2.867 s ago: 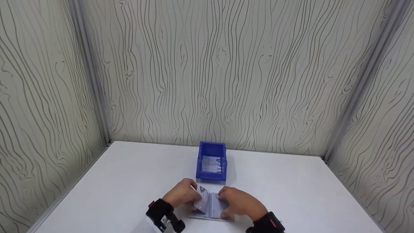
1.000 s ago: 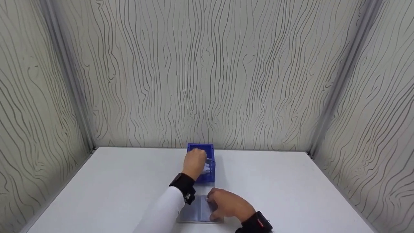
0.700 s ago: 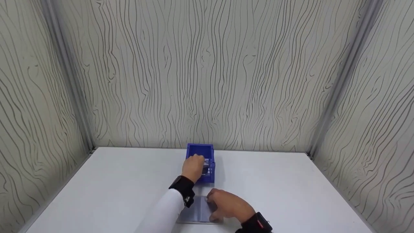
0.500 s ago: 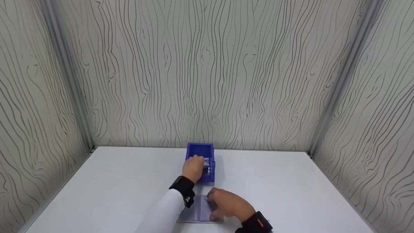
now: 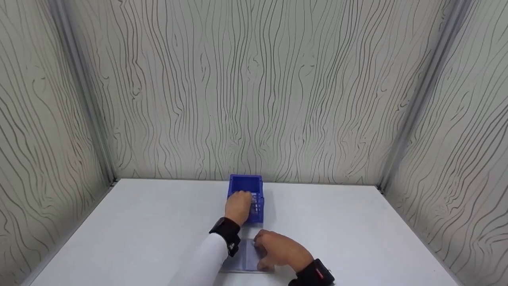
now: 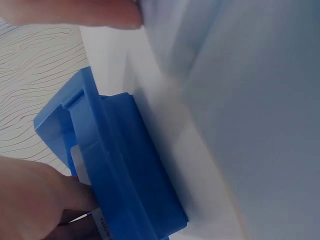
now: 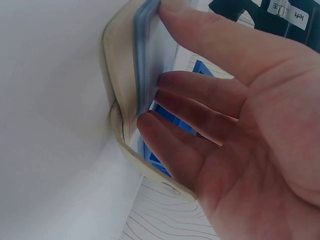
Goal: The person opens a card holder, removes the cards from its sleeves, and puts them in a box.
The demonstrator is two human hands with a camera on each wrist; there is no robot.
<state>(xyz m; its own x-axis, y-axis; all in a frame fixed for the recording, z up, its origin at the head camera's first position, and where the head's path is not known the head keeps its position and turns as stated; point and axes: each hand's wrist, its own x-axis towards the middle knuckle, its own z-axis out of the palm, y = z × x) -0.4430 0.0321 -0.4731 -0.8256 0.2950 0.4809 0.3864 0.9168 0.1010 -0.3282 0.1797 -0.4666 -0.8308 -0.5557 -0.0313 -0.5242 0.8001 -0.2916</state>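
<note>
My left hand reaches down into a small blue plastic bin. In the left wrist view its fingers dip over the bin's rim beside a white card with print; the fingertips are hidden inside, so I cannot tell whether they pinch it. Opened flat nearer me lies a card holder with clear sleeve pages. My right hand rests across its right page, thumb and fingertips spread on the sleeve. From the right wrist, the holder shows a cream cover and a strap with a snap.
A white table carries everything, with wood-grain-patterned panels rising behind and on both sides. The bin stands straight ahead, just beyond the card holder. My left forearm, in a white sleeve, crosses over the holder's left page.
At 2.9 s ago my left hand held a card over the holder's left page; since then it has gone forward into the bin and drawn slightly back within it. My right hand stays on the holder.
</note>
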